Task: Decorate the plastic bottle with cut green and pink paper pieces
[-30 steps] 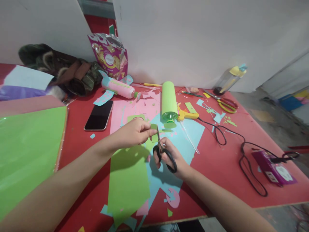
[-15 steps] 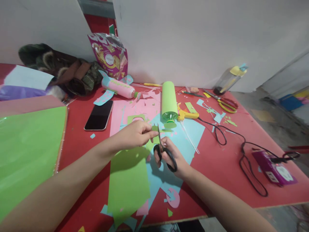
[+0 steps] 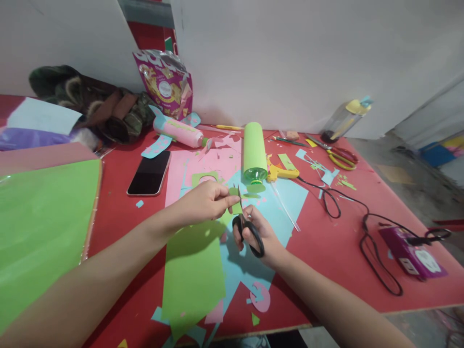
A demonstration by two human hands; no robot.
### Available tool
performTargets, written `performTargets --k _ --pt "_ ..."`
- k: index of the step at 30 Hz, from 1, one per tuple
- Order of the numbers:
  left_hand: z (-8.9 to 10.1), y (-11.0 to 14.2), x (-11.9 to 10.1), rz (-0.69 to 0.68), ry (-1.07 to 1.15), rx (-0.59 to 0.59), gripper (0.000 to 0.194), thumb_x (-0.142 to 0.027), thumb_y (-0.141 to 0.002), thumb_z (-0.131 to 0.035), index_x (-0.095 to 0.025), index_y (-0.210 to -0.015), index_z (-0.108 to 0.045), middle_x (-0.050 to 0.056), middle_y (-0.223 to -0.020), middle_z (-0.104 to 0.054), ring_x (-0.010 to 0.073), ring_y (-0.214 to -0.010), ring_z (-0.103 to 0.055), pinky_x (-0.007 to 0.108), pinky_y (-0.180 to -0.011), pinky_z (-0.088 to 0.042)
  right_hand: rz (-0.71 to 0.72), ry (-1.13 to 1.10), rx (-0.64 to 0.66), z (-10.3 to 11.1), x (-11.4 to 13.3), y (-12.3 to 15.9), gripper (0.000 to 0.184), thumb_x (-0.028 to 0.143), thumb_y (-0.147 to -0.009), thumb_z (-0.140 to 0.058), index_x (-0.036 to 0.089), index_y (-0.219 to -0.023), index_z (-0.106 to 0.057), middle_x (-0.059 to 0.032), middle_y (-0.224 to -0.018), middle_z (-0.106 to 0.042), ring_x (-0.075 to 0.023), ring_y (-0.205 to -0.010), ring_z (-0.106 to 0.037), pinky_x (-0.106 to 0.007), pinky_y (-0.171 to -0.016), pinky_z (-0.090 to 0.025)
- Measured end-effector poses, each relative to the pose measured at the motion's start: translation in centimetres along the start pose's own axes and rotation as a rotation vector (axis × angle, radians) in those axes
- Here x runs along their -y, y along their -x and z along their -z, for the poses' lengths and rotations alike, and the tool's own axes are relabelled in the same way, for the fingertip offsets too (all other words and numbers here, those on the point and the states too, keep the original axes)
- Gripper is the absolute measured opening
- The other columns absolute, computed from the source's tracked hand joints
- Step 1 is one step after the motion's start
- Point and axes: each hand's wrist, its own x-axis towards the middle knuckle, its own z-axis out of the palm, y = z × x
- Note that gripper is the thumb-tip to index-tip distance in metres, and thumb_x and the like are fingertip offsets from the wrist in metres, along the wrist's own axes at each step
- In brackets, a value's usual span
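Between thumb and fingers, my left hand [image 3: 208, 199] pinches a small piece of green paper [image 3: 237, 208] above the table's middle. My right hand [image 3: 259, 232] grips black-handled scissors [image 3: 250, 233], their blades parted slightly at the green piece. Beneath my hands lie a green sheet [image 3: 195, 270] and a light-blue sheet [image 3: 279, 208]. Just beyond them is a plastic bottle wrapped in green paper [image 3: 254, 150], its neck toward me. A yellow glue gun [image 3: 282, 173] with a clear glue stick below it touches or nearly touches the bottle's right side.
Left of my hands lie a phone [image 3: 149, 174] and a pink paper-covered bottle with blue fins [image 3: 179, 133]. A snack bag [image 3: 166, 87] leans at the wall. Pliers [image 3: 340, 158], a water bottle [image 3: 346, 118], a black cord and a purple box [image 3: 413, 251] occupy the right. Paper scraps are scattered around.
The scissors and the green piece have shifted very slightly to the right. The blades have moved a little against the paper while both hands keep their grip.
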Motion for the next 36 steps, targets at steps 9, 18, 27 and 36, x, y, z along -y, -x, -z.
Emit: performTargets --k 9,18,27,36 --pt "-0.04 -0.12 0.16 0.010 0.025 -0.007 0.034 -0.039 -0.074 -0.045 -0.016 -0.050 -0.044 -0.005 -0.037 -0.040 0.0060 -0.034 -0.036 0.018 -0.035 -0.027 -0.022 -0.012 -0.031 -0.05 0.03 0.08 0.045 0.054 -0.065 -0.060 0.022 -0.076 -0.030 0.0087 -0.054 -0.047 -0.0060 -0.041 -0.043 -0.019 -0.040 -0.031" --pt "0.05 -0.12 0.18 0.001 0.071 0.024 0.034 -0.040 -0.075 -0.045 -0.016 -0.052 -0.045 -0.005 -0.038 -0.039 0.0052 -0.034 -0.034 0.018 -0.035 -0.027 -0.040 -0.029 -0.065 -0.08 -0.11 0.02 0.046 0.054 -0.062 -0.063 0.022 -0.073 -0.031 0.0097 -0.053 -0.046 -0.0053 -0.039 -0.043 -0.018 -0.038 -0.031" --pt "0.26 -0.14 0.35 -0.016 0.205 0.089 0.036 -0.037 -0.077 -0.044 -0.016 -0.047 -0.042 -0.006 -0.037 -0.034 0.0052 -0.035 -0.031 0.019 -0.038 -0.025 -0.052 -0.044 -0.081 -0.29 0.10 -0.03 0.047 0.051 -0.060 -0.066 0.022 -0.071 -0.031 0.0109 -0.051 -0.046 -0.0040 -0.037 -0.042 -0.017 -0.037 -0.032" --pt "0.85 -0.15 0.59 -0.040 0.250 0.176 0.038 -0.036 -0.077 -0.045 -0.016 -0.045 -0.041 -0.004 -0.037 -0.036 0.0049 -0.036 -0.031 0.020 -0.040 -0.025 -0.058 -0.063 -0.005 -0.11 0.06 0.12 0.045 0.050 -0.063 -0.064 0.022 -0.074 -0.030 0.0099 -0.052 -0.049 -0.0046 -0.037 -0.044 -0.016 -0.038 -0.031"
